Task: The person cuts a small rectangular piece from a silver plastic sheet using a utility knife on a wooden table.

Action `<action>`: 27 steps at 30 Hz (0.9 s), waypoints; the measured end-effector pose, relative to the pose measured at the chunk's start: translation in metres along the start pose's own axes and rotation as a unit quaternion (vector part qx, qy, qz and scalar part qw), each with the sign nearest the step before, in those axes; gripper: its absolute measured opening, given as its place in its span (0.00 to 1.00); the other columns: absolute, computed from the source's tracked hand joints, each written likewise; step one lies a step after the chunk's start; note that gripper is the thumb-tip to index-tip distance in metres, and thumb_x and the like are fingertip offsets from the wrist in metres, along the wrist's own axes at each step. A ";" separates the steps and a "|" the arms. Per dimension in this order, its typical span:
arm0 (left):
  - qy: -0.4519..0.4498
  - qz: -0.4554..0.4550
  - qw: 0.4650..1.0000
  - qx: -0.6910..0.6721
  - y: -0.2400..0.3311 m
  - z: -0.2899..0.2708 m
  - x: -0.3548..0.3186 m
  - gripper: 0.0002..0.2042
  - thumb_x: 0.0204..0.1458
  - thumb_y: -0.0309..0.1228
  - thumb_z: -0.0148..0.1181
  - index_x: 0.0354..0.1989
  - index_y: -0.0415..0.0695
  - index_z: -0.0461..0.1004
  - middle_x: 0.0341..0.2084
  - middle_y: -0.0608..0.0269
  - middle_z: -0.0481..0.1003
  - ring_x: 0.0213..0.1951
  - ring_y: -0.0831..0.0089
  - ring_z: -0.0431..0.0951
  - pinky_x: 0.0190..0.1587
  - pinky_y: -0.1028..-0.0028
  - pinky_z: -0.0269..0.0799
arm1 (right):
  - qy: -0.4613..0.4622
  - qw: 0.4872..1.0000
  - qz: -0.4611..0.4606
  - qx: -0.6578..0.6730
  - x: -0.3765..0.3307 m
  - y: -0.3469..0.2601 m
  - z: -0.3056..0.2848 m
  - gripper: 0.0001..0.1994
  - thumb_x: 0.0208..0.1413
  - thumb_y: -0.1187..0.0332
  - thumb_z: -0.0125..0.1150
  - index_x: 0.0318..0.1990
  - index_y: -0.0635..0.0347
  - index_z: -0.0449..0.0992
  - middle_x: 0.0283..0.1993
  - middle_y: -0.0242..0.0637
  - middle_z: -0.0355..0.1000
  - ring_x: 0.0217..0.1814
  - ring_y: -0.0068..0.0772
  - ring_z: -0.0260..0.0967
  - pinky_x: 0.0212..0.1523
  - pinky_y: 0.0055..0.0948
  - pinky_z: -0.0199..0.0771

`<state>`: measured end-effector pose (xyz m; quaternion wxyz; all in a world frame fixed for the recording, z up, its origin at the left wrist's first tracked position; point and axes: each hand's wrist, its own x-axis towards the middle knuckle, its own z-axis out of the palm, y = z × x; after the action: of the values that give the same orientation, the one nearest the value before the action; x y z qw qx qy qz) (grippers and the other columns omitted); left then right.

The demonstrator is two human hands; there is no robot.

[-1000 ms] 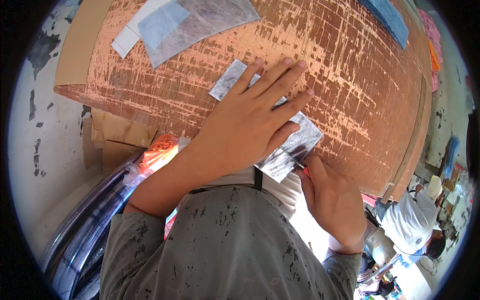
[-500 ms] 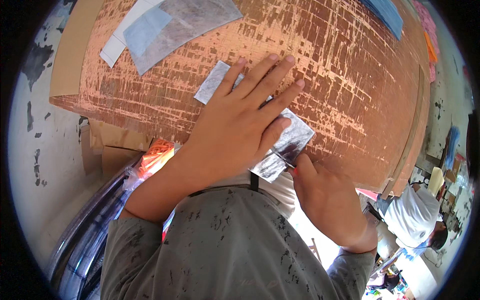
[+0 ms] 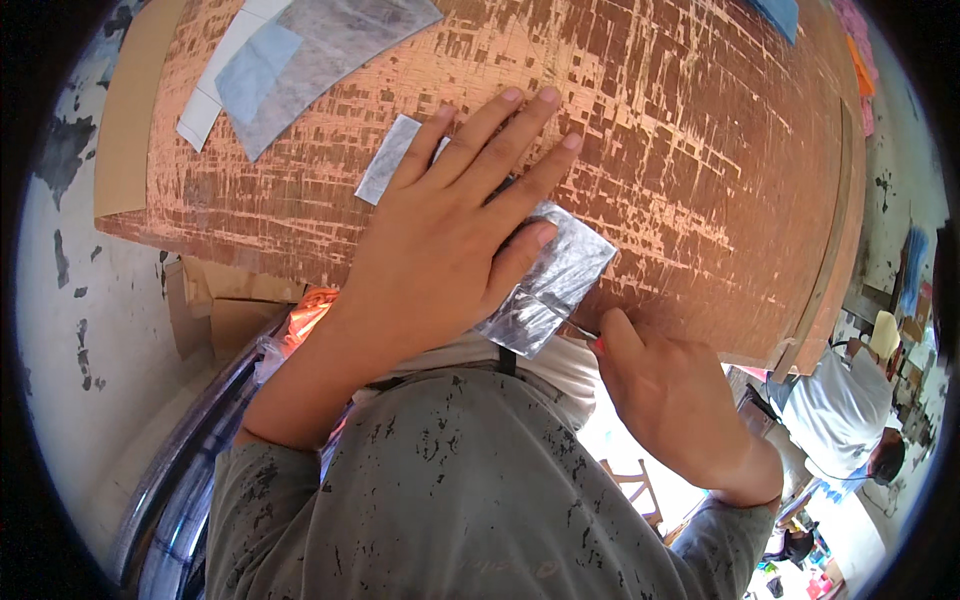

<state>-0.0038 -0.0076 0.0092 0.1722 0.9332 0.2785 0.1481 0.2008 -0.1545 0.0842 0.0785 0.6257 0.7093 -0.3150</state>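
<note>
My left hand (image 3: 430, 225) lies flat with fingers spread, pressing a glossy grey marbled sheet (image 3: 570, 255) against the worn board. A second pale grey piece (image 3: 385, 160) shows past its fingertips on the far left side; whether the two are one piece is hidden under the hand. Close to the near right edge of the sheet, my right hand (image 3: 670, 400) is closed around a thin-bladed knife (image 3: 582, 331). Only its slim metal blade and a bit of red handle show. A faint line crosses the sheet near the blade.
The scratched reddish-brown board (image 3: 690, 200) fills the work area. At the far left lie a larger grey sheet (image 3: 350, 50), a light blue piece (image 3: 255, 75) and a white strip. Blue sheets (image 3: 775, 15) sit far right. Another person (image 3: 845, 410) is at the lower right.
My right hand has drawn the knife to the right, its tip moving from on the sheet to about its edge. My left hand stays flat. The whole view has shifted slightly.
</note>
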 end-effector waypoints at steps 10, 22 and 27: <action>0.000 -0.001 1.000 0.007 0.000 0.002 0.000 0.29 0.71 0.44 0.52 0.79 0.51 0.68 0.81 0.56 0.60 0.80 0.52 0.59 0.80 0.47 0.49 | 0.019 1.000 0.002 -0.021 -0.015 0.010 0.008 0.05 0.73 0.68 0.55 0.43 0.58 0.68 0.28 0.45 0.76 0.28 0.51 0.81 0.29 0.48 0.80; 0.005 -0.002 1.000 0.018 0.003 0.000 -0.001 0.29 0.69 0.41 0.54 0.79 0.51 0.67 0.81 0.56 0.60 0.80 0.52 0.59 0.80 0.45 0.50 | 0.053 0.997 0.015 0.055 -0.019 0.004 -0.007 0.08 0.69 0.70 0.64 0.43 0.61 0.70 0.26 0.47 0.74 0.28 0.58 0.77 0.30 0.53 0.74; 0.005 -0.005 1.000 0.001 0.001 0.000 0.000 0.29 0.69 0.41 0.55 0.79 0.51 0.67 0.81 0.56 0.60 0.80 0.52 0.59 0.80 0.44 0.50 | 0.082 0.995 -0.022 0.045 0.009 -0.006 0.005 0.07 0.70 0.69 0.62 0.44 0.61 0.70 0.32 0.45 0.75 0.32 0.53 0.79 0.31 0.50 0.77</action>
<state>-0.0030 -0.0088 0.0094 0.1702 0.9312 0.2843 0.1517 0.1924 -0.1492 0.0778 -0.0150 0.6366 0.7119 -0.2963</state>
